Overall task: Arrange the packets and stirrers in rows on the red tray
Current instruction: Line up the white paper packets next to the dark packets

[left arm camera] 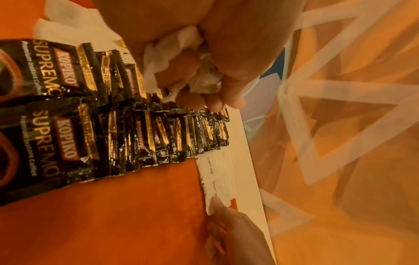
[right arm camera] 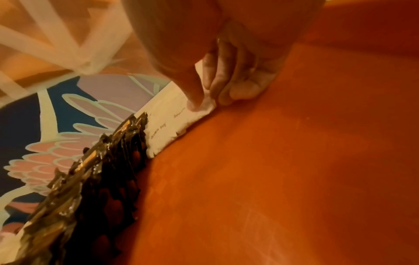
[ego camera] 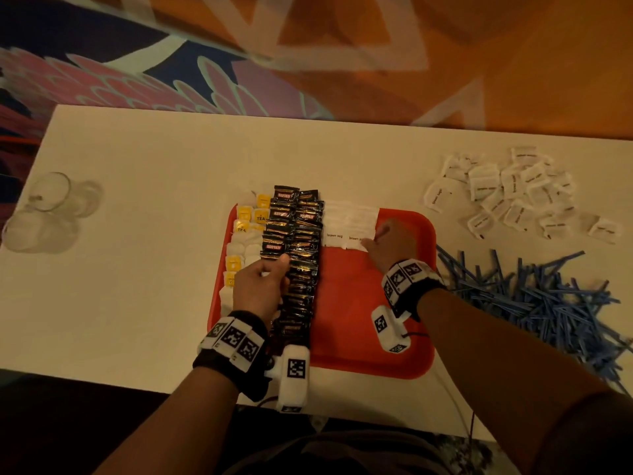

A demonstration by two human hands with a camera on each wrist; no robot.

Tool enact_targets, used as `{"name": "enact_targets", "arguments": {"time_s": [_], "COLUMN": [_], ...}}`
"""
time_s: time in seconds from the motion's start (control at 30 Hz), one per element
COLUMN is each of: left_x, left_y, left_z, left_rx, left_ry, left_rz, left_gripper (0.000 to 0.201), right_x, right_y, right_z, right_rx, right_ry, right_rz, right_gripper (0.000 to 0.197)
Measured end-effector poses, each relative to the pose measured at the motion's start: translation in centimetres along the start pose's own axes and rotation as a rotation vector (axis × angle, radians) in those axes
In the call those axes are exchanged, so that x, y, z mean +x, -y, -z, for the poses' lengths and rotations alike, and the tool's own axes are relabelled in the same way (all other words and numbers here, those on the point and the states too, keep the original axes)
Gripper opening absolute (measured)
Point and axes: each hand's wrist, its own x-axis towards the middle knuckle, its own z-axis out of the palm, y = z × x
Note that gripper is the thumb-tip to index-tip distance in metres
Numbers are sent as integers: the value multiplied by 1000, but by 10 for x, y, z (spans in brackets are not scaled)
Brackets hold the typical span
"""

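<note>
A red tray lies in the middle of the white table. On it stand a left column of tea bags, two columns of black Kopiko coffee sachets and a short back row of white brown sugar packets. My left hand hovers over the sachets and grips a crumpled bunch of white packets. My right hand pinches the rightmost sugar packet of the row, its thumb on top, against the tray floor.
A loose heap of white sugar packets lies at the back right of the table. A pile of blue stirrers spreads just right of the tray. Clear glasses lie at the far left. Patterned carpet lies beyond the table's far edge.
</note>
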Motion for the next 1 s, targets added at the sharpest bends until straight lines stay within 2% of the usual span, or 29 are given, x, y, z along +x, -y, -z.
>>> {"name": "enact_targets", "arguments": {"time_s": [0.1, 0.17, 0.3, 0.47, 0.57, 0.67, 0.87, 1.0], "left_x": [0, 0, 0, -2, -8, -14, -32, -52], "left_y": [1, 2, 5, 8, -1, -12, -35, -56], "left_z": [3, 5, 12, 20, 19, 14, 3, -5], "left_rx": [-2, 8, -1, -52, -125, -279, -423, -390], "left_ry": [-1, -4, -6, 29, 116, 211, 416, 526], "left_rz": [13, 12, 15, 36, 129, 210, 160, 90], "left_gripper": [36, 36, 33, 38, 47, 60, 73, 72], "right_x": [-8, -9, -5, -9, -22, -45, -103, -132], "right_y": [8, 11, 10, 12, 20, 38, 73, 80], "right_z": [-4, -13, -25, -16, -5, 8, 43, 62], "right_rx": [-154, -245, -251, -187, -93, 123, 218, 157], "right_ry": [30, 79, 119, 124, 83, 105, 311, 276], "right_rz": [291, 389, 345, 315, 315, 272, 394, 382], "right_gripper": [12, 12, 23, 23, 20, 14, 8, 12]}}
